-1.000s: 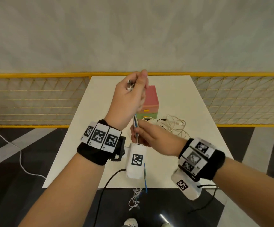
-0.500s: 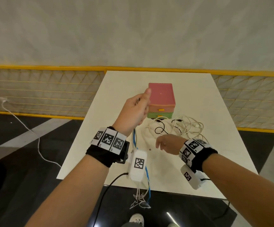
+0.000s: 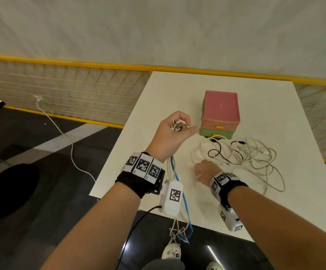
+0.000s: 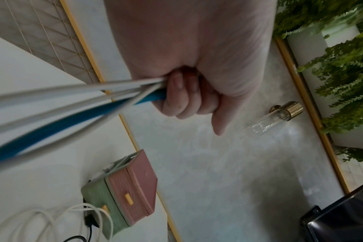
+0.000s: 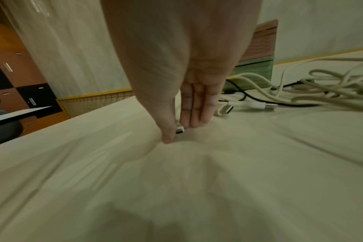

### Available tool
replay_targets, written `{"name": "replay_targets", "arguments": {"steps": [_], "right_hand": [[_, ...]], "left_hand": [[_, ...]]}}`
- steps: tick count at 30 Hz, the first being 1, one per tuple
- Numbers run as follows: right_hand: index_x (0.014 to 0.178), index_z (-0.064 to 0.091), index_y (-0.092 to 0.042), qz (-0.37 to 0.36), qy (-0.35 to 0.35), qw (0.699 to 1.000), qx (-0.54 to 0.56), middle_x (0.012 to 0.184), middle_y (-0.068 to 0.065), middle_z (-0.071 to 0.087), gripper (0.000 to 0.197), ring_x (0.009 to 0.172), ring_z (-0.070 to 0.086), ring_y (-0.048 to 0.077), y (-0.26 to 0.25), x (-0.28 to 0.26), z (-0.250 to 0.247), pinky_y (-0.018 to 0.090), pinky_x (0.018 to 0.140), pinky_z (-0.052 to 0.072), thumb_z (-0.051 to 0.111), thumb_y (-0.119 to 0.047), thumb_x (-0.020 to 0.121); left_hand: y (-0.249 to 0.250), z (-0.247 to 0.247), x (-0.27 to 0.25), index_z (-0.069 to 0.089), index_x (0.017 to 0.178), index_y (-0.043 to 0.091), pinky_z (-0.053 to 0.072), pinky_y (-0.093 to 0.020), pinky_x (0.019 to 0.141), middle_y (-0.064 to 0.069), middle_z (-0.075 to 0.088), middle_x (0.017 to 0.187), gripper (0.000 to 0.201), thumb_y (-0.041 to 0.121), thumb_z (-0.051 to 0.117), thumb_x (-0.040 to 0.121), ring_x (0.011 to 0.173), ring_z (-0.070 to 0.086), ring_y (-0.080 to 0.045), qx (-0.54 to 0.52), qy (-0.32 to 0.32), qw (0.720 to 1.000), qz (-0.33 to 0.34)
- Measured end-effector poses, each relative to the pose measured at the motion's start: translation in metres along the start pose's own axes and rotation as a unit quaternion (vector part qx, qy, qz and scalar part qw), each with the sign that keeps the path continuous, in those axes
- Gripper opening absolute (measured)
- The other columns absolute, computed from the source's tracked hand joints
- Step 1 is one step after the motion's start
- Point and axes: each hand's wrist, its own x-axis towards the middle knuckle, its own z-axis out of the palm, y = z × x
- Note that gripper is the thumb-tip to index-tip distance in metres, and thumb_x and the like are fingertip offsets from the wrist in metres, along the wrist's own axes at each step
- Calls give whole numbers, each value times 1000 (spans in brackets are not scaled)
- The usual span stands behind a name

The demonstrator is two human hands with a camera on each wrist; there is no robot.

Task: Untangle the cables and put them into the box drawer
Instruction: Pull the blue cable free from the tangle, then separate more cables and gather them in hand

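Note:
My left hand (image 3: 174, 131) is raised over the table's left side and grips a bundle of white and blue cables (image 3: 173, 170). Their plugs (image 3: 176, 126) stick out of the fist, and the rest hangs past my wrist and off the front edge. The left wrist view shows the fingers (image 4: 182, 98) curled round the bundle (image 4: 72, 104). My right hand (image 3: 205, 169) is low on the table, and its thumb and fingers (image 5: 179, 133) pinch a white cable plug (image 5: 180, 129). A tangle of white and black cables (image 3: 246, 154) lies before the pink-and-green drawer box (image 3: 220, 108).
The white table (image 3: 158, 98) ends close to my body and at my left. A yellow mesh fence (image 3: 70, 88) runs behind it. On the dark floor to the left lie a white charger lead (image 3: 60, 131) and a black round seat (image 3: 8, 191).
My right hand let go of the held bundle and dropped to the table beside the tangle. My left hand came down and to the left, still gripping the bundle.

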Motion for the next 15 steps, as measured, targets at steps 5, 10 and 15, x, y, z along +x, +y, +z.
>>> {"name": "replay_targets", "arguments": {"steps": [5, 10, 15], "right_hand": [[104, 58, -9, -16, 112, 982, 148, 104, 9, 50, 24, 97, 56, 30, 1, -8, -4, 28, 79, 41, 54, -4, 81], [89, 66, -12, -162, 317, 878, 321, 84, 4, 57, 15, 73, 55, 9, -3, -45, -61, 21, 71, 45, 58, -1, 82], [108, 50, -13, -225, 307, 752, 538, 86, 8, 69, 19, 85, 68, 18, -3, -80, -109, 29, 83, 53, 48, -1, 94]], "left_hand": [[-8, -1, 1, 62, 93, 8, 28, -11, 44, 13, 40, 47, 5, 6, 65, 89, 42, 31, -3, 14, -5, 1000, -1], [-11, 5, 4, 69, 102, 8, 42, -10, 69, 14, 69, 91, 15, 17, 58, 96, 73, 58, 7, 76, -3, 996, 56], [-6, 24, 8, 69, 107, 8, 41, -6, 79, 6, 70, 98, 19, 17, 55, 97, 90, 60, 8, 77, -5, 993, 84]]}}
